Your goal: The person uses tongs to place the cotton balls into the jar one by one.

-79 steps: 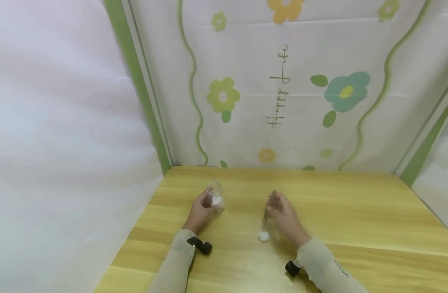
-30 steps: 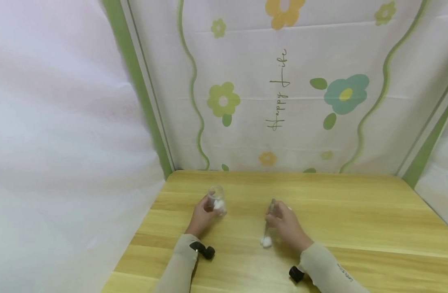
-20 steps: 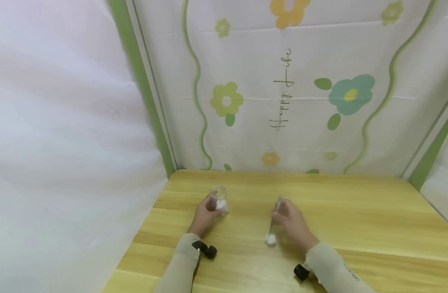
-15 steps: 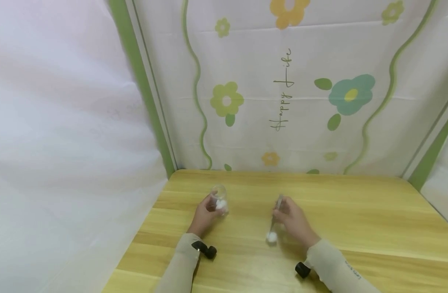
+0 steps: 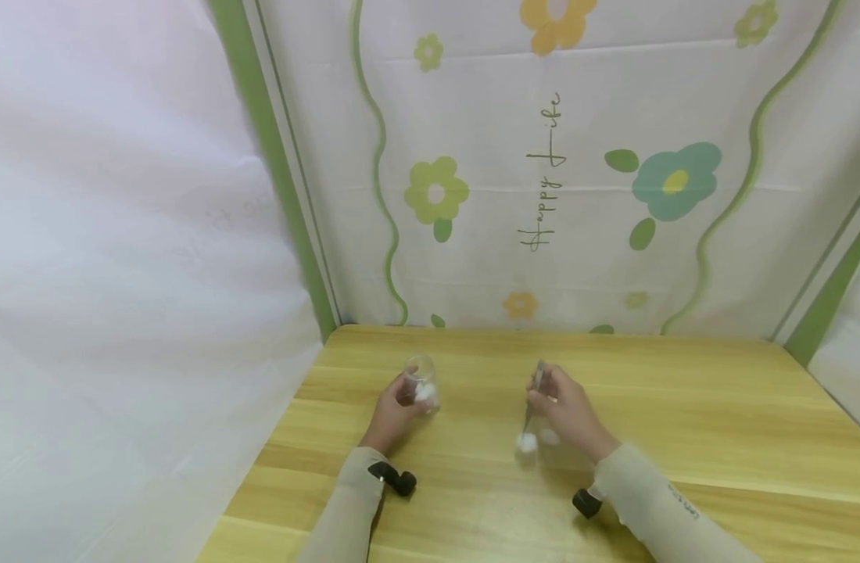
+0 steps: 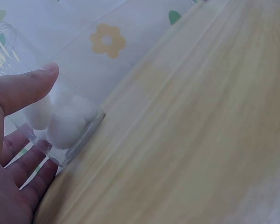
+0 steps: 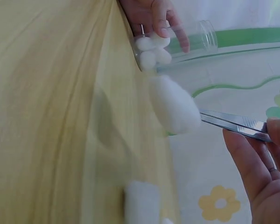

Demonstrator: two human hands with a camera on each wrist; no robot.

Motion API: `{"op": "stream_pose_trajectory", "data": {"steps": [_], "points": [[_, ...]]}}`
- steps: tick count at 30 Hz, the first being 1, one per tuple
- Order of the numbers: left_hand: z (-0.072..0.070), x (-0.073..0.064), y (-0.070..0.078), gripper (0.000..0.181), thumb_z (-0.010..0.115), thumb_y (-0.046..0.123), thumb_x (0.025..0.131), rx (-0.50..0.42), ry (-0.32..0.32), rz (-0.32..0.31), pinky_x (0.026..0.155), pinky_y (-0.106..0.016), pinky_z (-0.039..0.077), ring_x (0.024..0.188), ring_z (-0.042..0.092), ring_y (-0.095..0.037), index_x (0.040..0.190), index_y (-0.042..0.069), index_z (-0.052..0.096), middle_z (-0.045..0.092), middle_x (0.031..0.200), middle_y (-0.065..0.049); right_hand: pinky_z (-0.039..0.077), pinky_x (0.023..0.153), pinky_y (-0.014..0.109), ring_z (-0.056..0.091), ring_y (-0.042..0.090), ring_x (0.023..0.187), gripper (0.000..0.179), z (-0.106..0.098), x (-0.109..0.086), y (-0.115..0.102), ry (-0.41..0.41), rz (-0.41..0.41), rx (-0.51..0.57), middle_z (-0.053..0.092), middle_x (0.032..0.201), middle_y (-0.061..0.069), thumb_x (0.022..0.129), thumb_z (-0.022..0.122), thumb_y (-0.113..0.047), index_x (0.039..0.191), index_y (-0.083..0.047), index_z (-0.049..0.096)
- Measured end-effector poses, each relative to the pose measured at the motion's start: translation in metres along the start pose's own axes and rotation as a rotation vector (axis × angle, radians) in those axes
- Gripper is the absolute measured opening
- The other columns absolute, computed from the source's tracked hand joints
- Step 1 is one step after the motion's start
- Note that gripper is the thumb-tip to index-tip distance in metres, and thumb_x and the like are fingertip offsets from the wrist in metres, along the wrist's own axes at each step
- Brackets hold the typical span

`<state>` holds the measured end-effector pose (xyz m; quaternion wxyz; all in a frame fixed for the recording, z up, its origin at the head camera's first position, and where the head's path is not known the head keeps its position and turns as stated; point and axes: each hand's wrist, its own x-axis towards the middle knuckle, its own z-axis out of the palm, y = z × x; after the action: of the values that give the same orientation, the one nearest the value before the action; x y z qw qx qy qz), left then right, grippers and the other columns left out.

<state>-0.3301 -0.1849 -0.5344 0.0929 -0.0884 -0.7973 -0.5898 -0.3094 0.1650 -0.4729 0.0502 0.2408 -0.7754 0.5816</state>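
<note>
My left hand (image 5: 391,414) grips an upright clear jar (image 6: 79,151) on the table's left side. Several white cotton balls (image 6: 66,127) lie at the bottom of the jar, whose mouth is uncovered. Between the thumb and fingers of my right hand (image 5: 569,410) is a pair of metal tweezers (image 7: 238,125). Their tips pinch a cotton ball (image 7: 175,105), which hangs just above the table, its shadow apart from it in the right wrist view. Another cotton ball (image 7: 142,203) rests on the tabletop beside the right hand.
The wooden table (image 5: 472,516) runs back to a white curtain (image 5: 486,117) printed with flowers. White fabric (image 5: 120,274) also hangs along the left side. A small white bit (image 7: 167,220) shows at the lower edge of the right wrist view.
My right hand has moved slightly forward, raising the tweezers and the pinched cotton ball from the table. A second cotton ball has come into sight beside it. The left hand and jar stay nearly still.
</note>
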Motion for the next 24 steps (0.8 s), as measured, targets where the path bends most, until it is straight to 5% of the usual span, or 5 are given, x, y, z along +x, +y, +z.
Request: {"op": "stream_pose_trajectory", "data": {"steps": [12,24], "points": [[0.000,0.000,0.001,0.071,0.083,0.033,0.078,0.005,0.005,-0.002,0.089,-0.040,0.050,0.103,0.061,-0.021,0.141,0.029,0.050,0.065,0.112,0.000,0.056,0.077,0.031,0.061,0.039,0.106,0.016,-0.002,0.020,-0.013,-0.021,-0.066,-0.025,0.061,0.104,0.011,0.095,0.060,-0.002,0.108,-0.002,0.051],[0.000,-0.002,0.002,0.073,0.084,0.034,0.077,-0.001,0.004,-0.014,0.091,-0.040,0.049,0.105,0.061,-0.020,0.141,0.029,0.049,0.064,0.111,0.000,0.055,0.082,0.033,0.058,0.043,0.109,0.016,-0.009,0.034,-0.050,-0.037,-0.070,-0.039,0.060,0.105,0.019,0.096,0.057,0.002,0.109,0.007,0.049]]}}
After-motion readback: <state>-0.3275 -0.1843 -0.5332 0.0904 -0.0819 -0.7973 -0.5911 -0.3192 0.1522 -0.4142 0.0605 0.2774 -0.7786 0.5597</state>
